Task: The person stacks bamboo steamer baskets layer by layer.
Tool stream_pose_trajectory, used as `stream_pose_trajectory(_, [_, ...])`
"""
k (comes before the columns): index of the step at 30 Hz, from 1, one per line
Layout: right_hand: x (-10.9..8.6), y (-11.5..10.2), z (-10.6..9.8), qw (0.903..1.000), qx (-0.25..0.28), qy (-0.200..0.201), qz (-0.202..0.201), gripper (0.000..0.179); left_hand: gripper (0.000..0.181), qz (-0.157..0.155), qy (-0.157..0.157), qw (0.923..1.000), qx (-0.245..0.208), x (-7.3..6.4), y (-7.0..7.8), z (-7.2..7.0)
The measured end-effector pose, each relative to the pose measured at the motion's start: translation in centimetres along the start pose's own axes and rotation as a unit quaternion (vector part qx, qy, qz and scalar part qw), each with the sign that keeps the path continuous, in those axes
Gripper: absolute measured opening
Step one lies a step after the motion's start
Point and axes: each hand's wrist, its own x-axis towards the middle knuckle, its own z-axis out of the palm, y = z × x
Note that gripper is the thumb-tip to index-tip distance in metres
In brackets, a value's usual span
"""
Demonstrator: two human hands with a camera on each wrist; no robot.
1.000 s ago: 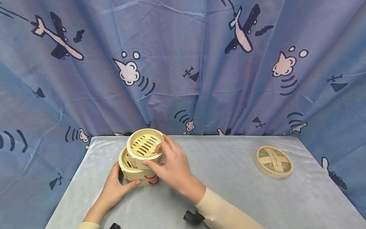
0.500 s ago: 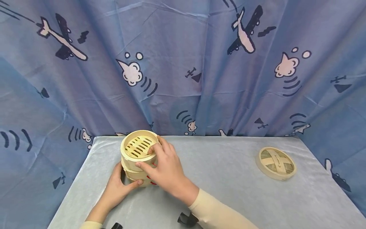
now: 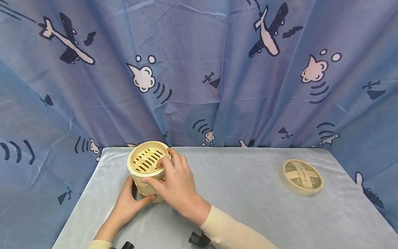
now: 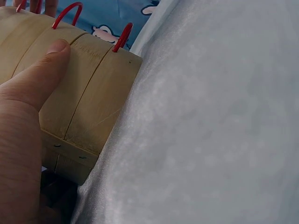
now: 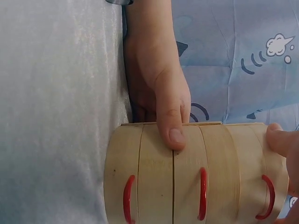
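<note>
Round bamboo steamer baskets stand in a stack at the table's left. My right hand (image 3: pixel 178 183) pinches the rim of the top basket (image 3: pixel 138 175), thumb outside and fingers bent over into it above the slatted floor. This basket sits squarely over the lower ones. Around the lower baskets (image 4: pixel 93 93) my left hand (image 3: pixel 127 207) is wrapped, its thumb across the front near a seam in the left wrist view. Three red loops, one of them a red handle (image 5: pixel 203 193), line up along the stack's side in the right wrist view.
A woven bamboo lid (image 3: pixel 301 177) with a small loop on top lies at the table's right. Grey-white cloth (image 3: pixel 242 193) covers the table. Behind it hangs a blue curtain (image 3: pixel 186 86) printed with planes. A black wrist device (image 3: pixel 199 239) shows under the right sleeve.
My right hand has brought the top basket left and down, from tilted and off-centre to aligned on the lower baskets. The left hand has kept its hold; the lid has stayed put.
</note>
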Motion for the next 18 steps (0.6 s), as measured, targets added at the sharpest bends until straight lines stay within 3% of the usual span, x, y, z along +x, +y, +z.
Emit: stream_pose_trajectory(18, [-0.54,0.56,-0.08,0.9991,0.036,-0.012,-0.019,0.051,0.096,0.0,-0.001,0.9999,-0.015,-0.07,0.18,0.11])
